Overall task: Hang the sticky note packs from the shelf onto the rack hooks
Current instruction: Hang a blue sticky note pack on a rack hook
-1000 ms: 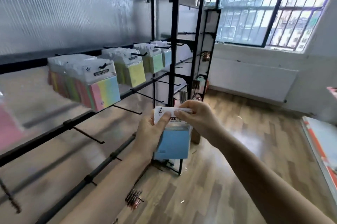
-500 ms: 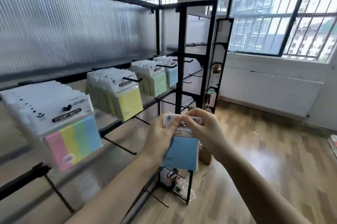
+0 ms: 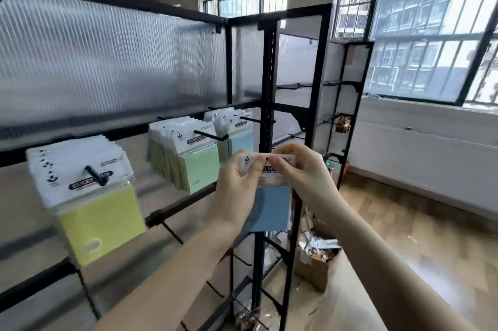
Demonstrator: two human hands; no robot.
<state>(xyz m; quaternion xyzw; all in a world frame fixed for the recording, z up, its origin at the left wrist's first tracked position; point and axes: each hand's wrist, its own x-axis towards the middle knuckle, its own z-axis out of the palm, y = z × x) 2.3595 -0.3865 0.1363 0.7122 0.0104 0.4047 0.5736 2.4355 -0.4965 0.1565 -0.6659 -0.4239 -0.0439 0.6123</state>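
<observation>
I hold one blue sticky note pack [image 3: 272, 209] upright in front of me by its white header card. My left hand [image 3: 238, 185] pinches the header's left side and my right hand [image 3: 299, 177] pinches its right side. The pack hangs just right of and below the rack's row of filled hooks. On that row hang a stack of yellow packs [image 3: 91, 193], a stack of green packs [image 3: 188, 158] and a stack of blue packs [image 3: 237, 131] at the far end. The hook [image 3: 249, 119] of the blue stack sticks out just above my hands.
A black upright post [image 3: 265, 104] of the rack stands right behind the held pack. Bare hooks [image 3: 171, 231] stick out of the lower rails. An open cardboard box [image 3: 318, 260] with small goods sits on the wooden floor. A second narrow black rack [image 3: 347, 104] stands by the windows.
The view has swung up and right along the rack. Both hands have carried the blue pack up and along the row, from below the yellow and green stacks to beside the blue stack.
</observation>
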